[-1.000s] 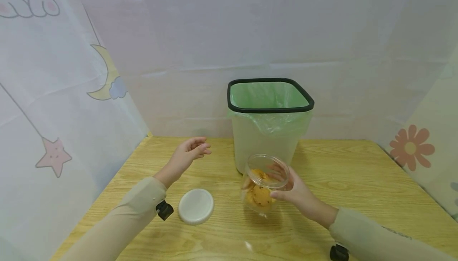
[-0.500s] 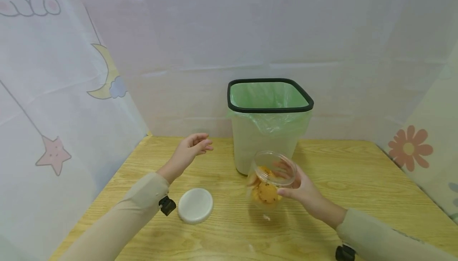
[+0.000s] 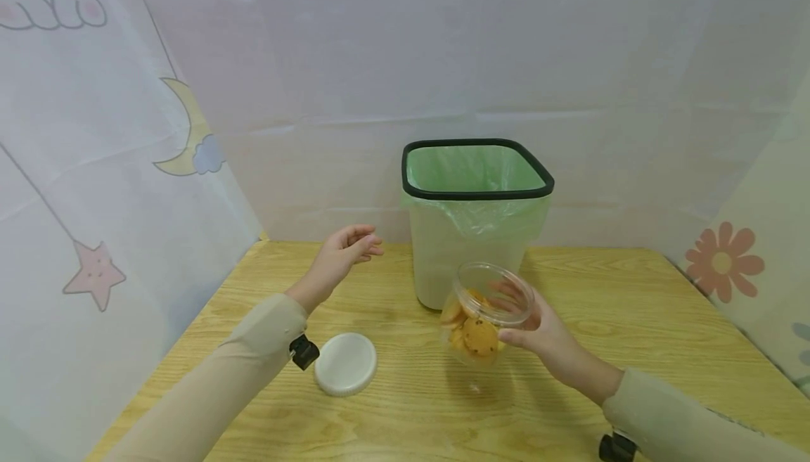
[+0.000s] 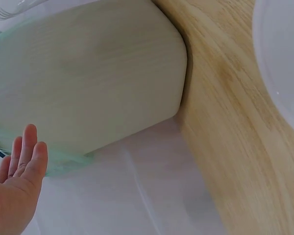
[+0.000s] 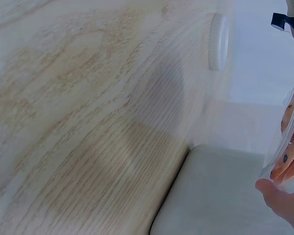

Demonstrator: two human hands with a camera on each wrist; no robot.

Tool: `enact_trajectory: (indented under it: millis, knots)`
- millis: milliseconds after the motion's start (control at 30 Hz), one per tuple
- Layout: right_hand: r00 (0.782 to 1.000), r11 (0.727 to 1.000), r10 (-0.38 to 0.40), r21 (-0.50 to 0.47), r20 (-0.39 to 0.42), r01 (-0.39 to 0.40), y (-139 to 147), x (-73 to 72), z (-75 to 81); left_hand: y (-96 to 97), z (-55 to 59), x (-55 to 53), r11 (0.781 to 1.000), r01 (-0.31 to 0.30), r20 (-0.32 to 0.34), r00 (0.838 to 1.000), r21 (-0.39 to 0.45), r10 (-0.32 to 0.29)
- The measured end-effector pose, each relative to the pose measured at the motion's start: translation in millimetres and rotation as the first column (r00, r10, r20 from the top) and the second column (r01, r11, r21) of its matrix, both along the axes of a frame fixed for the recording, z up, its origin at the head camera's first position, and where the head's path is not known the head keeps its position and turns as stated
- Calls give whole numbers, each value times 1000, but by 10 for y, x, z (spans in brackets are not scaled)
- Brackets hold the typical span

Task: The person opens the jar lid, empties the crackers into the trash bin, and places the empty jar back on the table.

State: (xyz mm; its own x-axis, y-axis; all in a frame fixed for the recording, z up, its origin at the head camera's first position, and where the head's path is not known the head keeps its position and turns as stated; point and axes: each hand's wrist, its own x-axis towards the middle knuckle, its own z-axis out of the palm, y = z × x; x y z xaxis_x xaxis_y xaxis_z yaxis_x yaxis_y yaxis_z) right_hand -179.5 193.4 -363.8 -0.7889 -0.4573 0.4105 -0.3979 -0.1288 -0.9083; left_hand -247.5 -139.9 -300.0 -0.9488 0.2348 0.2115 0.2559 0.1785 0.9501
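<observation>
My right hand grips a clear plastic jar by its side, just below the open rim. Several cookies with dark specks lie inside, and the jar tilts above the table in front of the bin. In the right wrist view the thumb presses the wall of the jar, and its cookies show through. My left hand hovers empty left of the bin, fingers loosely bent; the left wrist view shows those fingers apart from the bin. The white ridged lid lies flat on the table near my left sleeve.
A whitish bin with a black rim and a green plastic liner stands at the back of the wooden table. Behind it hangs a pale cloth backdrop printed with a moon, star and flower.
The jar has shifted right and slightly upward in my right hand. My left hand has risen a little and moved slightly to the right. The lid and bin stay in place.
</observation>
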Motion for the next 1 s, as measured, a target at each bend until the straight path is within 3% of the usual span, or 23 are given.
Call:
enact_trajectory:
  millis: [600,1000]
  knots:
    - [1000,999,-25,-36,-14,24,106,28,116,112,197,-128,999,-9,8,1000,52,9]
    - [999,994,-3,-106,-43,-1,169,18,125,204,335,-226,984,-36,63,998,176,25]
